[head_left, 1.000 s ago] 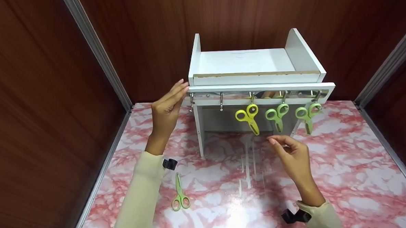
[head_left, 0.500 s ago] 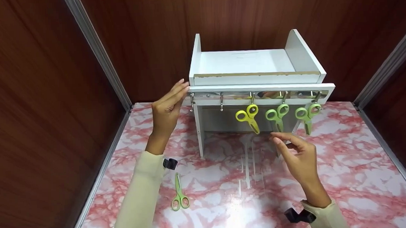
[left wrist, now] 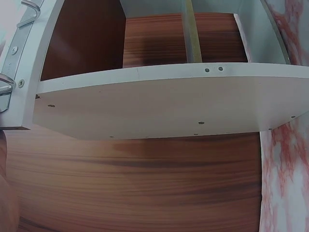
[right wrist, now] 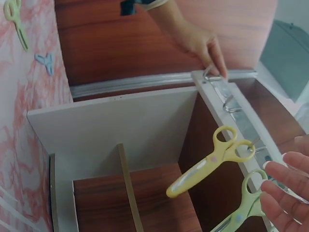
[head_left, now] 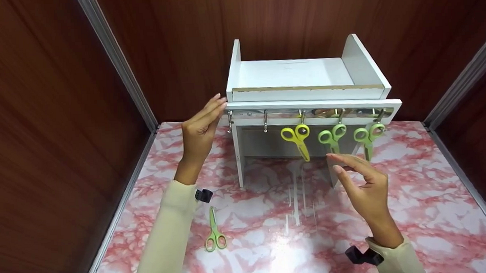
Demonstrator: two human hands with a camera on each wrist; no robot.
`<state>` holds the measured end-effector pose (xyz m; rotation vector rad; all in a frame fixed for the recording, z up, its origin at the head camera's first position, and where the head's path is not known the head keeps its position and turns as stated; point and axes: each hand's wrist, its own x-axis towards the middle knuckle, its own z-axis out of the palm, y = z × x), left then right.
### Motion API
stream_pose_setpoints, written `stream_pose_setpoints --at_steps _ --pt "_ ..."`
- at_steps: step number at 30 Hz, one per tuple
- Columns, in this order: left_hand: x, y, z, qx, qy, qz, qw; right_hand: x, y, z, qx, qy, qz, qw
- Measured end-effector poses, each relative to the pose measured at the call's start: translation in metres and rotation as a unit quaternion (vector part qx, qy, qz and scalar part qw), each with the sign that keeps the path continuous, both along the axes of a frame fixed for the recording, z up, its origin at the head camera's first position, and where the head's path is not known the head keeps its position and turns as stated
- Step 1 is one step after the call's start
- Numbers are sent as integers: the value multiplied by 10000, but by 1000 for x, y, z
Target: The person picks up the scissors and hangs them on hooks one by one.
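My left hand (head_left: 200, 138) touches the left end of a white hook rail (head_left: 258, 105) with straight fingers. The rail runs along the front of a white shelf unit (head_left: 298, 94). From its metal hooks hang yellow scissors (head_left: 296, 137), green scissors (head_left: 328, 137) in the middle and green scissors (head_left: 364, 136) at the right. My right hand (head_left: 366, 186) is in front of the middle green pair, thumb and fingers apart, holding nothing. In the right wrist view its fingers (right wrist: 285, 193) overlap the rail beside that pair. The two leftmost hooks (head_left: 265, 121) carry nothing.
Another green pair of scissors (head_left: 215, 232) lies on the pink-and-white marbled table (head_left: 256, 251), right of my left forearm. A small blue pair of scissors (right wrist: 45, 63) lies there too in the right wrist view. Dark wood-pattern panels (head_left: 173, 53) enclose the table behind and on both sides.
My right hand has moved right and slightly up, its thumb and fingertips spreading apart. My left hand stays at the rail's end, and the hanging scissors keep to their hooks.
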<state>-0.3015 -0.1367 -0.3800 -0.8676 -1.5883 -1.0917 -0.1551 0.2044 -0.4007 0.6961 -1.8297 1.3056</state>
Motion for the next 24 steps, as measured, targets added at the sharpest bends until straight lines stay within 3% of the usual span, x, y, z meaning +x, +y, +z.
stream_pose_setpoints --at_steps 17,24 --pt "1 0 1 -39 -17 -13 10000 -1 14 10 -221 603 111 9979" --pt "1 0 0 -27 -21 6 10000 -4 21 14 -232 731 -75 9970"
